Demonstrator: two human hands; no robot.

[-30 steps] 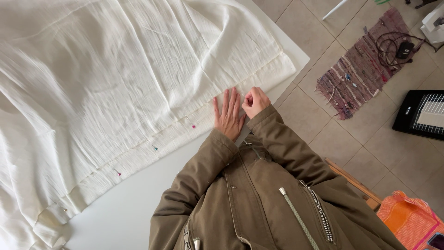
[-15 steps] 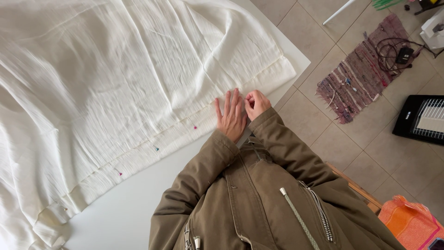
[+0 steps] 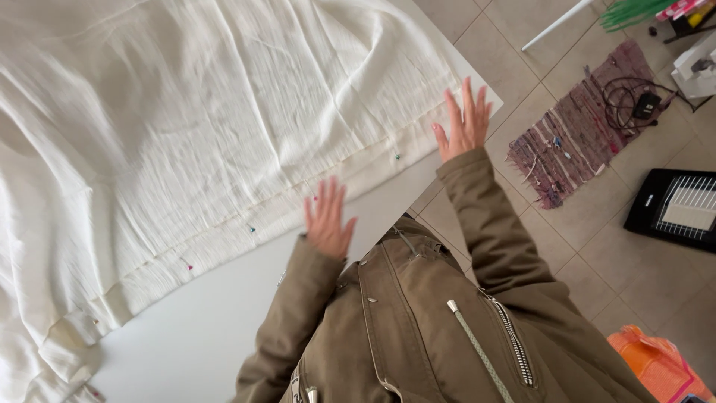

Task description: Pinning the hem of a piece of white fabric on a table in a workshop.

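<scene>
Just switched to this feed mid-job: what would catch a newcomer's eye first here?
A big cream-white cloth covers most of the white table, with coloured-headed pins along its folded hem near the table's edge. Both hands are spread open and hold nothing: the left hand at the hem, the right hand at the cloth's far corner. A purple woven rug lies on the tiled floor to the right.

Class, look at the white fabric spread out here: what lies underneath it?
A white table shows bare along the white fabric's near hem, so the cloth rests on it. Coloured-headed pins sit in the hem. Anything else on the table beneath the cloth is covered and cannot be seen.
</scene>
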